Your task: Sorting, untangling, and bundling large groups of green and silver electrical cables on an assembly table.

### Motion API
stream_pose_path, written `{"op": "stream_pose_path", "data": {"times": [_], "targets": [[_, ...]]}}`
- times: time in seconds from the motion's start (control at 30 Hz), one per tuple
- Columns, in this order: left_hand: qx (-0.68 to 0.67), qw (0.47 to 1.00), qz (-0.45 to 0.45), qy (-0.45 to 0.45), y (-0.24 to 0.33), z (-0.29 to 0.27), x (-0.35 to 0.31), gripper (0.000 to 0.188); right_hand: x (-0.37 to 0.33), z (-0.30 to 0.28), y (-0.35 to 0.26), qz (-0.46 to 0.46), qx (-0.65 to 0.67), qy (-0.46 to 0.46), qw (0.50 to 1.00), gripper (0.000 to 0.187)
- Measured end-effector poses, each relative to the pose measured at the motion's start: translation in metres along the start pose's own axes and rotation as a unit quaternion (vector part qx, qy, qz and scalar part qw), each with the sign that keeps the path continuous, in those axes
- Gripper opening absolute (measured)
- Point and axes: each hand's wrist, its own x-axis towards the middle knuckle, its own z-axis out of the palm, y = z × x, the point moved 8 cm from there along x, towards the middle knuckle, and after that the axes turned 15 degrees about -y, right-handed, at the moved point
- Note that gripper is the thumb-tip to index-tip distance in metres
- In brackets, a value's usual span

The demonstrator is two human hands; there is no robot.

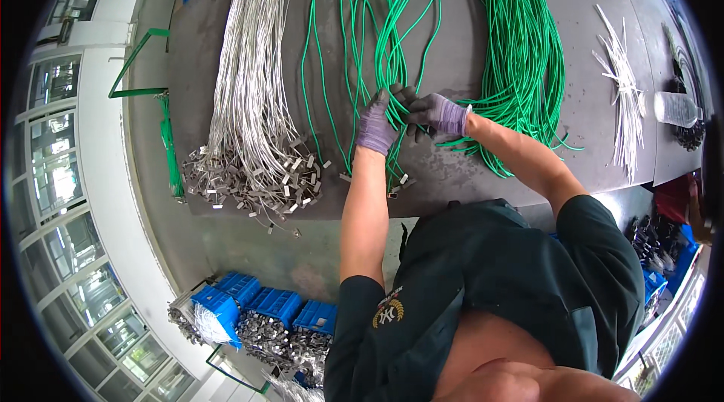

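Note:
Both my hands wear grey and purple work gloves and meet over the dark table (460, 32). My left hand (378, 121) is closed around a small bunch of thin green cables (390, 40), which run away from me in loose loops. Right beside it, my right hand (435, 113) has its fingers bent around the same green strands, its fingertips partly hidden. Below the left wrist, a few cable ends with small metal tips (402, 179) lie near the front edge. A thick bundle of green cables (524, 47) spreads out to the right of my hands.
On the left lies a bundle of silvery cables (255, 47) with metal end pieces (256, 176). White cables (624, 100) and a clear plastic bottle (675, 108) are at the right. Blue crates (271, 304) with metal parts stand below the table. A green metal frame (139, 62) juts out on the left.

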Motion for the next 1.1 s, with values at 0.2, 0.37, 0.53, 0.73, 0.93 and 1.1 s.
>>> {"op": "stream_pose_path", "data": {"times": [0.2, 0.37, 0.53, 0.73, 0.93, 1.1], "targets": [[-0.007, 1.0, -0.02, 0.011, -0.004, 0.004, -0.002, 0.039, -0.008, 0.025, 0.037, 0.347, 0.497, 0.001, 0.795, 0.023], [-0.004, 1.0, -0.03, 0.01, -0.006, -0.003, -0.006, 0.044, -0.003, 0.027, 0.036, 0.343, 0.476, -0.019, 0.809, 0.024], [0.05, 0.998, -0.027, 0.038, -0.008, -0.005, -0.007, 0.049, 0.002, 0.018, 0.044, 0.238, 0.257, -0.009, 0.937, 0.022], [0.068, 0.998, 0.004, 0.003, -0.002, 0.007, -0.009, 0.053, 0.007, 0.013, 0.039, 0.248, 0.194, -0.004, 0.949, 0.022], [0.122, 0.98, -0.025, 0.158, -0.01, -0.01, -0.031, 0.042, 0.005, 0.03, 0.039, 0.404, 0.402, 0.026, 0.821, 0.024], [0.096, 0.991, 0.036, 0.081, -0.02, -0.017, -0.02, 0.026, 0.001, 0.044, 0.045, 0.391, 0.477, 0.05, 0.785, 0.022]]}}
